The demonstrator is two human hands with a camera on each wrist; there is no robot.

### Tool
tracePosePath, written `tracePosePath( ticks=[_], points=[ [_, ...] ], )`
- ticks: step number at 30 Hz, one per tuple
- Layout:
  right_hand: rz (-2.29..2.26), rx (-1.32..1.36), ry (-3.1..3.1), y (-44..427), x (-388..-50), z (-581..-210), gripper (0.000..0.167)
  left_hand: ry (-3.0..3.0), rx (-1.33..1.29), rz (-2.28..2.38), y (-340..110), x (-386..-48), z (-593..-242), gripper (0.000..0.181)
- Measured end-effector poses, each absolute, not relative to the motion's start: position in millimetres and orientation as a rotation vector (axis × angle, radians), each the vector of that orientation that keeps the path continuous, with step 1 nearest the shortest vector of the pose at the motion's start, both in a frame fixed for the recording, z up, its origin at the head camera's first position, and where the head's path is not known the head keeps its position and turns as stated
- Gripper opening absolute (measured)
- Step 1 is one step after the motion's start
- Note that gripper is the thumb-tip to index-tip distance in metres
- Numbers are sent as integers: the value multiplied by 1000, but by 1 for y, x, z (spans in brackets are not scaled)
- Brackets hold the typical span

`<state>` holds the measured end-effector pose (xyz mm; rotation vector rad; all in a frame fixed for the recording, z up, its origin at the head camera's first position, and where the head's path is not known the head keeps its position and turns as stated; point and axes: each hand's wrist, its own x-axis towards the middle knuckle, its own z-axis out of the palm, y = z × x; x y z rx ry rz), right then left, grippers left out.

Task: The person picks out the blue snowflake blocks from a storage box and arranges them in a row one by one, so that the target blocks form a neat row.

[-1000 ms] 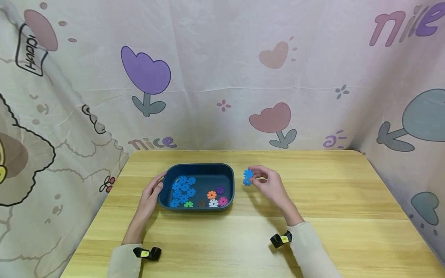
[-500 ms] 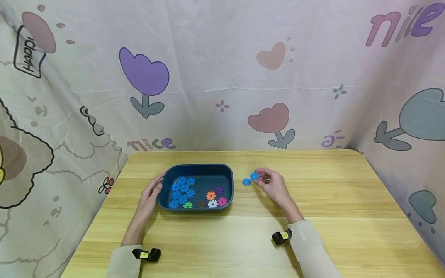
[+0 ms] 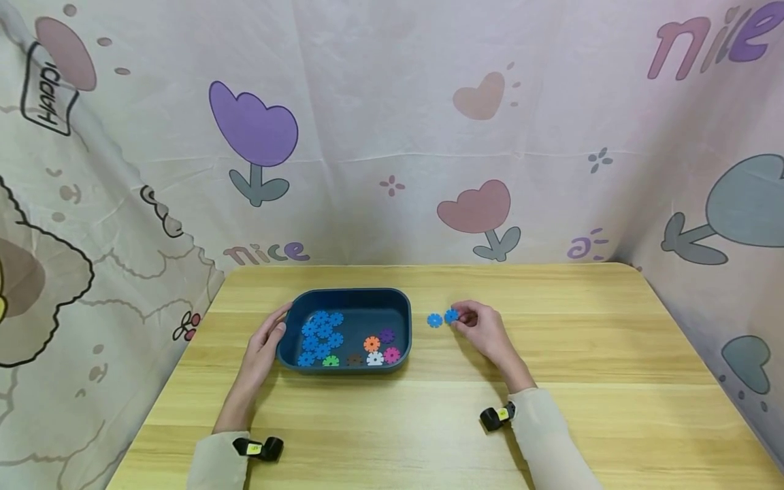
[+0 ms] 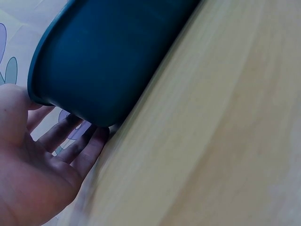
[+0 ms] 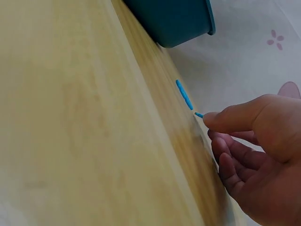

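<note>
Disc (image 3: 450, 315), centre-right: we judge light, stiff; grip rim.
Right fingers (image 5: 243, 153): pinching disc.
Left fingers (image 4: 90, 154): spread against tray (image 3: 364, 298).

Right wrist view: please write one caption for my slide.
Right hand pinching a blue disc near a second disc on the table, teal tray beyond.

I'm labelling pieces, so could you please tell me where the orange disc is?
In the head view, the orange disc lies in the right half of the dark tray, just above the white disc and left of the purple disc.
</note>
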<state>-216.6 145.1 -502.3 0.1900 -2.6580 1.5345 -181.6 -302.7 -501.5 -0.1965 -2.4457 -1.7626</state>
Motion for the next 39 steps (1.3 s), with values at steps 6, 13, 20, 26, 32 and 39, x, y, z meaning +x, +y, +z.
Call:
tracePosePath(
  ticks=[6, 13, 20, 26, 32, 39],
  points=[
    [1478, 203, -2692, 146, -217, -505, 30, -2447, -188, -1761, -303, -181, -501, 46],
    [1395, 223, -2735, 147, -215, -505, 28, -2453, -188, -1768, -302, -181, -501, 46],
    [1349, 255, -2752, 147, -214, -503, 28, -2440, -197, -1781, -303, -180, -502, 46],
    [1361, 265, -2760, 148, -215, -502, 27, -2449, -191, -1776, -302, -181, -501, 46],
    [1349, 269, -2775, 149, -216, -502, 29, -2455, -184, -1777, -302, -182, -501, 46],
    [1356, 283, -2766, 149, -215, -501, 31, -2448, -187, -1796, -303, -182, -502, 46]
  ],
)
